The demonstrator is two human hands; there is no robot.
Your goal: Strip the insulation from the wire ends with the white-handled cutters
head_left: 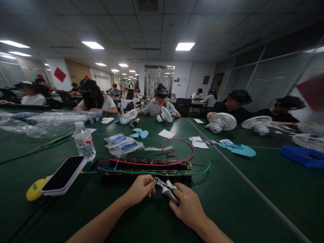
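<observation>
Hiding part of the pliers [167,190], the right hand [188,203].

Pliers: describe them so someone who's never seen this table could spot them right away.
On the dark green table, find the green wire stretched along the black bars. Just nearer the wearer, the right hand holds the pliers, their metal tip pointing toward the left hand. Chunky gray-and-white handles and short metal jaws set them apart from the thin wires nearby.

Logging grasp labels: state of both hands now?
Left hand: curled beside pliers; can't tell if holding anything.
Right hand: closed, holding the pliers by the handles.
</observation>
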